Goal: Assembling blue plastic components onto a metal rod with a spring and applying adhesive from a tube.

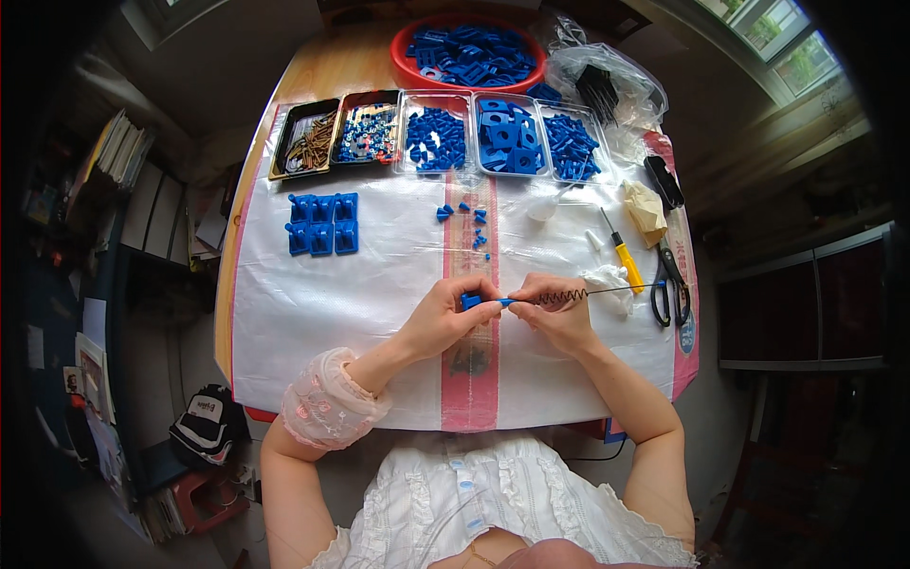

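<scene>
Blue pc [471, 302], long axis L–R, tip R, tight in L hand [444, 318], R hand [561, 322] tight on coiled wire [566, 297]

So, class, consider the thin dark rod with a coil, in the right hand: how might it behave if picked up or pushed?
The thin dark rod is probably light, being so slender. It seems fairly stiff, jutting nearly straight past the right hand. Its coil may flex springily, judging by the wound turns.
</scene>
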### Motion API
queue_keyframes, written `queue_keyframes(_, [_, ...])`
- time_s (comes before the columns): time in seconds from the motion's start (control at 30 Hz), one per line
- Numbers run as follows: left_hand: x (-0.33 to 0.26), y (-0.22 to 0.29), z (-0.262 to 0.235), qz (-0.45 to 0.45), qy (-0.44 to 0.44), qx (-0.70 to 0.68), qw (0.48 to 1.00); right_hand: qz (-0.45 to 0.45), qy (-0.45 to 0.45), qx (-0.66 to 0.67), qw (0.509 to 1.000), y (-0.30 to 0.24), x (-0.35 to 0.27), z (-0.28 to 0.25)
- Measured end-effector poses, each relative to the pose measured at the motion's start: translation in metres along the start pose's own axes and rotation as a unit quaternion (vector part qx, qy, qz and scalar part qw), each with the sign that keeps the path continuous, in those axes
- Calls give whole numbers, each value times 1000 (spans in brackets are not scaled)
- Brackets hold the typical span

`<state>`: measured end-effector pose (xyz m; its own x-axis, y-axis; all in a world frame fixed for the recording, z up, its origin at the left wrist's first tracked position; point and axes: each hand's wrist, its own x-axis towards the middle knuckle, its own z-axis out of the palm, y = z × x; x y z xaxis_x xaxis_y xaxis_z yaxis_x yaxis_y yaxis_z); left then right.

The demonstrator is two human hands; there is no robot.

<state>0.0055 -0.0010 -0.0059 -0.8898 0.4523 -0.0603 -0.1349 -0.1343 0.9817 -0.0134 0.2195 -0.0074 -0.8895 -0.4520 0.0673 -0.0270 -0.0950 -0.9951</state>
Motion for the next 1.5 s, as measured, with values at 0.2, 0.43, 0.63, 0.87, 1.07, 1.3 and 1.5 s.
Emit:
queue_keyframes(0.2, [0,-1,0,-3,-2,-2,1000,3,0,0,1000,-1,0,1])
queue_keyframes(0.43, [0,0,0,-10,-3,-5,1000,1,-2,-3,1000,-2,0,1])
queue_keyframes(0.63, [0,3,-1,-2,-7,40,999,2,-1,-15,1000,-3,0,1])
queue_keyframes(0.87, [0,3,-3,-31,-14,-21,999,-8,8,-9,1000,2,0,0])
queue_keyframes(1.07, [0,2,0,-18,-6,-26,999,-8,4,-2,1000,3,1,-1])
queue_keyframes(1.3, [0,3,0,10,4,-6,1000,-2,1,22,1000,2,0,1])
queue_keyframes(1.5, [0,2,0,13,5,6,1000,-16,2,16,1000,3,0,0])
